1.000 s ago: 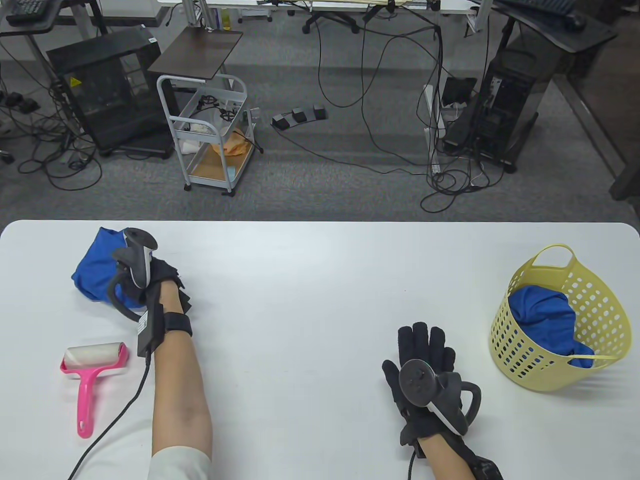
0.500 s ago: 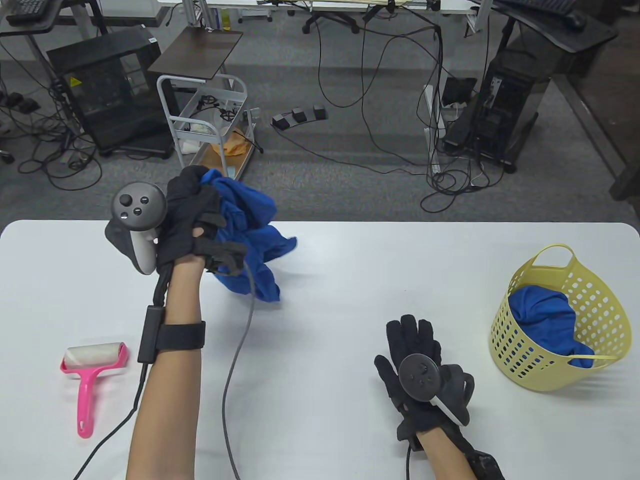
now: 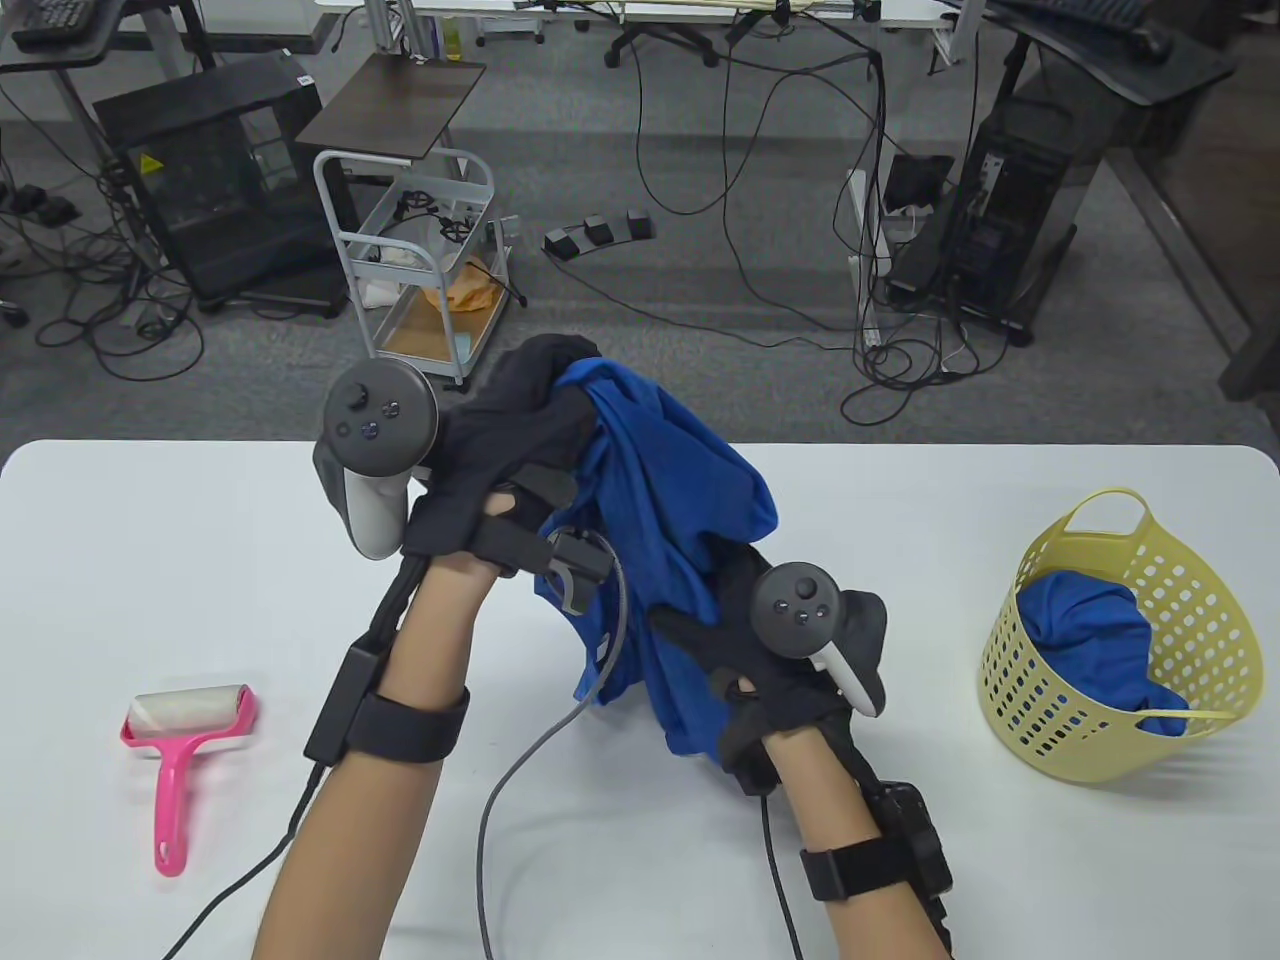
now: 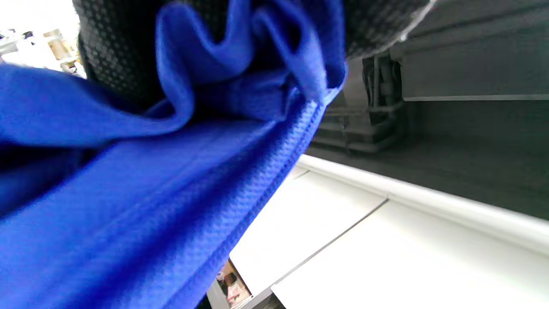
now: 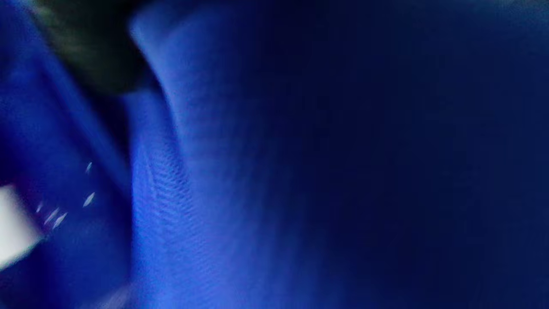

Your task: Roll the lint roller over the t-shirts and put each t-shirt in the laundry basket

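Note:
A bunched blue t-shirt (image 3: 660, 490) hangs above the middle of the white table (image 3: 640, 880). My left hand (image 3: 520, 420) grips its top, raised high. Lower down, my right hand (image 3: 730, 620) has its fingers in the hanging cloth and holds it. Blue fabric (image 4: 150, 180) fills most of the left wrist view under the gloved fingers (image 4: 116, 60). The right wrist view shows only blurred blue cloth (image 5: 257, 171). A pink lint roller (image 3: 182, 745) lies at the table's left. A yellow laundry basket (image 3: 1200, 610) with another blue t-shirt (image 3: 1085, 625) inside stands at the right.
Cables run from both wrists down across the table toward its front edge. Beyond the far edge is the floor with a small cart (image 3: 425, 270), cables and computer cases.
My left hand has lifted the t-shirt off the table's left side and carried it right toward the middle. My right hand has risen from the table and taken hold of the hanging cloth.

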### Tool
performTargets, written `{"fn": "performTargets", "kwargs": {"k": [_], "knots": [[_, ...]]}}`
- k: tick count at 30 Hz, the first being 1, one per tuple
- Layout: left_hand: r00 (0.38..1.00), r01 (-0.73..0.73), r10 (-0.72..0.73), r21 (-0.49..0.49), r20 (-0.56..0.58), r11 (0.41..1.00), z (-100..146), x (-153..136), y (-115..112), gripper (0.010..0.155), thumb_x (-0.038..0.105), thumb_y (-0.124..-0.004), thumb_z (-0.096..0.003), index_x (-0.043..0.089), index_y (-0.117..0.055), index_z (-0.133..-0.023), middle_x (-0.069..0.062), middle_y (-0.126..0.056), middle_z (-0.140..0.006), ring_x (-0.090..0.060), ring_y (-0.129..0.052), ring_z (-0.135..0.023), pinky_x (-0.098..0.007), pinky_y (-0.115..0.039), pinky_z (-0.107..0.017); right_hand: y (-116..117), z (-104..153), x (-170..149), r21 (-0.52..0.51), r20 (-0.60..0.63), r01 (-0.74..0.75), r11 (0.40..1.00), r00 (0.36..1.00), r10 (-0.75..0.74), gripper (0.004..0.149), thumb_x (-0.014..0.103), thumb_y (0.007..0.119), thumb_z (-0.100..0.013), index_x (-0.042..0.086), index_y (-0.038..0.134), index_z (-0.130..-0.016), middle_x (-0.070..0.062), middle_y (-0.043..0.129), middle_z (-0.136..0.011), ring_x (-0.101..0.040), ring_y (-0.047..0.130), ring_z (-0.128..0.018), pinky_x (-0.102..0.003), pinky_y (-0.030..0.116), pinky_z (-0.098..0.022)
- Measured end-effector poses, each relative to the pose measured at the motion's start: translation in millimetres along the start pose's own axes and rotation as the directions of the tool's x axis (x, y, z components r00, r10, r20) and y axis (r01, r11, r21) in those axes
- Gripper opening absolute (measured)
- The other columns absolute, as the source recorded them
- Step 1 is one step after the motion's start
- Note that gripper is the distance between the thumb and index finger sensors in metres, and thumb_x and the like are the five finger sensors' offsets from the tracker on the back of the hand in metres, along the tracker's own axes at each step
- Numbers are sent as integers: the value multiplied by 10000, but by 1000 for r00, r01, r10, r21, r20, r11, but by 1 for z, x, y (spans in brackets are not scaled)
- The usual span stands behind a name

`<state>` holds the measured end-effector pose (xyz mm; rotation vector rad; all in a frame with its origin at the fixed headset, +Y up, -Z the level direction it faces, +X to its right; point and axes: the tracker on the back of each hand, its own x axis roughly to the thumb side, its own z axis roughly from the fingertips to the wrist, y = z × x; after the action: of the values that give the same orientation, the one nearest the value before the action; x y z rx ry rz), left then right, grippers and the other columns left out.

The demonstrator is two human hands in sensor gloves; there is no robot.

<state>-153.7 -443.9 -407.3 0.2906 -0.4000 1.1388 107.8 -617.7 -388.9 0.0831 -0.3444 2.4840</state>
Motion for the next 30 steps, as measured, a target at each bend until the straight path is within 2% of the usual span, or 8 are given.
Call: {"fn": "performTargets", "kwargs": {"k": [4, 7, 9, 12, 15, 19, 24, 30], "knots": [[968, 250, -249, 32, -19, 968, 5, -7, 28, 413, 313, -691, -516, 278, -680, -927, -20, -576, -883, -144, -878, -550, -436, -836, -621, -39, -10, -19, 7, -50, 143, 990, 988, -143, 442, 486, 683, -527, 326, 699, -939, -1, 890, -914, -318, 911, -774, -467, 826, -526], [944, 330, -331, -20, -7, 944, 6, -20, 39, 421, 312, -708, -522, 265, -661, -938, -154, -383, -1065, -145, -875, -557, -427, -825, -632, -79, -16, -29, -35, -85, 208, 978, 974, -210, 441, 488, 692, -532, 313, 715, -936, -28, 876, -922, -341, 893, -767, -435, 829, -486], [932, 361, -362, -57, -3, 931, 9, -25, 35, 425, 310, -702, -533, 299, -640, -953, -160, -477, -1074, -157, -881, -566, -442, -813, -611, -95, -19, -27, -58, -80, 197, 979, 976, -202, 438, 494, 678, -537, 322, 701, -939, -16, 879, -909, -297, 930, -693, -374, 850, -429], [887, 462, -461, -55, 34, 885, 11, -27, 29, 425, 300, -704, -537, 339, -642, -956, -71, -795, -941, -126, -960, -446, -395, -868, -494, -117, -23, -22, -93, -99, 157, 983, 981, -166, 438, 493, 683, -540, 313, 704, -939, 6, 919, -832, -241, 970, -570, -309, 867, -345], [869, 496, -494, -69, 33, 866, 12, -27, 28, 481, 356, -730, -534, 341, -603, -998, -48, -872, -845, -59, -965, -295, -332, -907, -382, -130, -25, -20, -113, -101, 118, 987, 986, -129, 433, 487, 685, -544, 297, 708, -932, 29, 950, -762, -160, 997, -446, -228, 873, -247], [937, 348, -345, -173, 47, 921, 13, -32, 32, 514, 393, -668, -536, 265, -593, -1028, -74, -882, -734, -25, -923, -226, -320, -909, -343, -151, -25, -18, -130, -104, 103, 986, 988, -117, 436, 467, 718, -540, 276, 719, -931, 84, 985, -616, -78, 988, -298, -152, 854, -140], [931, 364, -359, -182, 62, 913, 17, -37, 38, 518, 542, -639, -512, 373, -674, -1001, 18, -932, -546, 8, -891, -132, -295, -919, -263, -162, -27, -18, -132, -110, 103, 986, 987, -118, 439, 471, 722, -551, 268, 717, -940, 118, 989, -491, -26, 955, -191, -113, 835, -72], [941, 338, -331, -302, 74, 892, 24, -47, 52, 665, 625, -853, -414, 341, -697, -995, 62, -886, -525, 17, -895, -144, -299, -940, -291, -168, -29, -37, -190, -199, 118, 975, 968, -156, 436, 466, 698, -566, 209, 733, -917, 154, 977, -403, -4, 937, -125, -102, 827, -27]]}}
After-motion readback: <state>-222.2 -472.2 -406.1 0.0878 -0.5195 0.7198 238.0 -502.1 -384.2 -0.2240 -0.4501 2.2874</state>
